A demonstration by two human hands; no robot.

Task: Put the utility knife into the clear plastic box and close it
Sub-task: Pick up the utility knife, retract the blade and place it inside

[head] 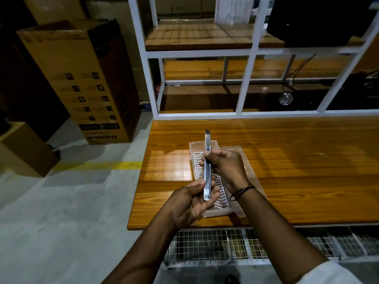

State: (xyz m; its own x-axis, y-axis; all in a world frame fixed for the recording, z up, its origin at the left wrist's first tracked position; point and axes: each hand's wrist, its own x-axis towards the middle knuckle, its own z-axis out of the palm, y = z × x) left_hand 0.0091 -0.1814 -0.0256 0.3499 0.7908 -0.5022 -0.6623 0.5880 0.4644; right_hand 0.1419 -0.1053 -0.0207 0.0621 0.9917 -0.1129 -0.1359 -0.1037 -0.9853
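Observation:
A silver utility knife [207, 160] is held above the table, pointing away from me with its blade end out at the far tip. My left hand [192, 201] grips its near end. My right hand [225, 167] holds the middle, thumb on the slider. Beneath the hands lies the clear plastic box [193, 146], open, with a white ribbed insert [222, 198] inside. Its lid [249, 171] lies flat to the right, partly hidden by my right wrist.
The wooden table [297, 171] stretches to the right. A white metal shelf frame [246, 83] stands behind it. Cardboard boxes [82, 78] stand on the floor at the left. A wire mesh rack [225, 244] sits under the table's front edge.

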